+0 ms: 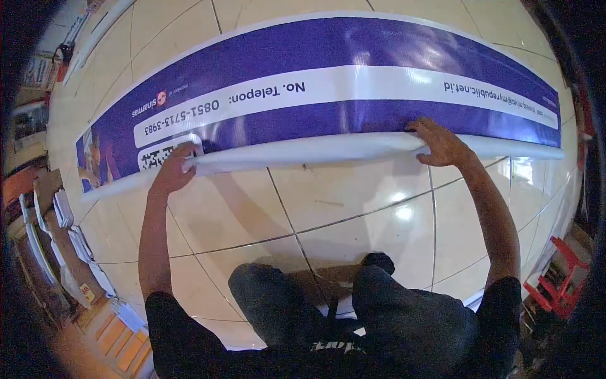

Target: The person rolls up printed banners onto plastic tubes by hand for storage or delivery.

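A long purple and white printed banner (353, 82) lies across the tiled floor, its lettering upside down from here. Its near edge is rolled into a white tube (303, 151). On the left, my left hand (173, 169) rests at the roll beside a black and white code, its thumb and fingers apart around the edge. My right hand (439, 144) is on the roll right of the middle, fingers over the top and thumb on the near side, spread apart.
Glossy floor tiles (353, 234) lie between the roll and my knees. A red plastic chair (562, 281) stands at the lower right. Stacks of white items (79, 243) and a wooden slatted piece (120, 338) are along the left side.
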`<state>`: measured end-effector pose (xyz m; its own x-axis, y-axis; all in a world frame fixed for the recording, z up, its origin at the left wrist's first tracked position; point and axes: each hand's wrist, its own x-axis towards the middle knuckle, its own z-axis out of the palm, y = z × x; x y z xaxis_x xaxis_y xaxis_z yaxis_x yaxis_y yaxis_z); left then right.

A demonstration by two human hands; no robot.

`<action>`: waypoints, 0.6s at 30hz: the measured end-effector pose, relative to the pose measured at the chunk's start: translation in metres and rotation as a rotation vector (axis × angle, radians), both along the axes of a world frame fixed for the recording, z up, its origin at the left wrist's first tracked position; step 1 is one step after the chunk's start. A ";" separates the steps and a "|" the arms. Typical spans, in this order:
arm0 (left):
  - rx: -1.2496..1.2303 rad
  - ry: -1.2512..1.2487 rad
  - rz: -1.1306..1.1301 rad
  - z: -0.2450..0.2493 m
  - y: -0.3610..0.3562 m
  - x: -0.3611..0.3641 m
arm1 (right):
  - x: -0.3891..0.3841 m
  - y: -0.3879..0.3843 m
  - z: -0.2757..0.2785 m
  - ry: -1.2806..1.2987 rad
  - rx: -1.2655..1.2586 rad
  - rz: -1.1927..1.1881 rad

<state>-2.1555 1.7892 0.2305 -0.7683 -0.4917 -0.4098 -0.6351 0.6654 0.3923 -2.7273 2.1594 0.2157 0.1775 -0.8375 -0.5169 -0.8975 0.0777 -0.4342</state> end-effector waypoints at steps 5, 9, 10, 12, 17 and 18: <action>-0.035 -0.240 -0.204 0.014 0.000 -0.024 | -0.029 -0.013 -0.016 0.040 0.082 0.011; -0.085 -0.038 -0.002 0.029 -0.033 -0.045 | -0.040 -0.031 -0.008 0.011 -0.061 0.003; -0.100 -0.031 0.004 0.028 -0.029 -0.059 | -0.035 -0.035 -0.004 0.110 -0.180 0.047; -0.026 -0.161 -0.160 0.017 -0.045 -0.057 | -0.033 -0.052 0.007 0.227 -0.036 0.065; 0.031 0.064 0.052 0.026 -0.067 -0.085 | -0.071 -0.069 -0.007 0.101 -0.184 0.002; -0.052 0.105 -0.230 0.005 -0.079 -0.068 | -0.071 -0.074 -0.012 0.118 -0.133 0.026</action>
